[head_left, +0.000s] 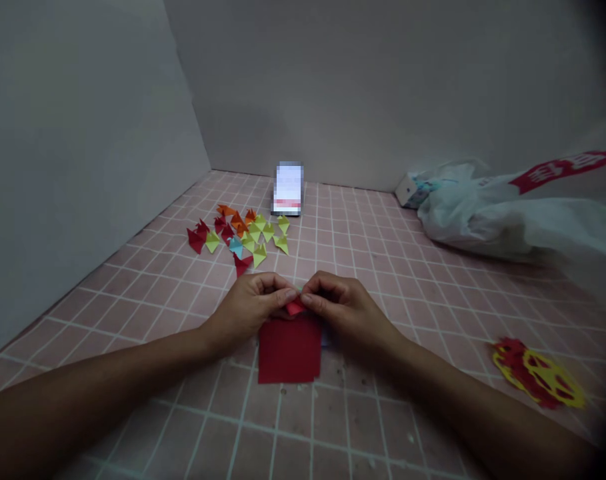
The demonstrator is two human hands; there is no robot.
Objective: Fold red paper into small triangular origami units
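Between the fingertips of both hands is a small folded piece of red paper (295,307). My left hand (255,301) pinches it from the left with thumb and forefinger. From the other side my right hand (340,303) grips it the same way, its fingers curled. Under the hands lies a stack of square red paper sheets (289,353), its upper edge hidden by them. Just beyond is a cluster of folded paper birds (255,230) in red, orange, yellow and light blue. The nearest of them, a red folded bird (241,263), is close to my left knuckles.
A phone (287,189) with a lit, blurred screen stands near the back wall. At the right are a white plastic bag (473,213) and a small box (413,189). Red and yellow cut-out shapes (539,373) lie on the tiled-pattern surface (193,413) beside my right forearm.
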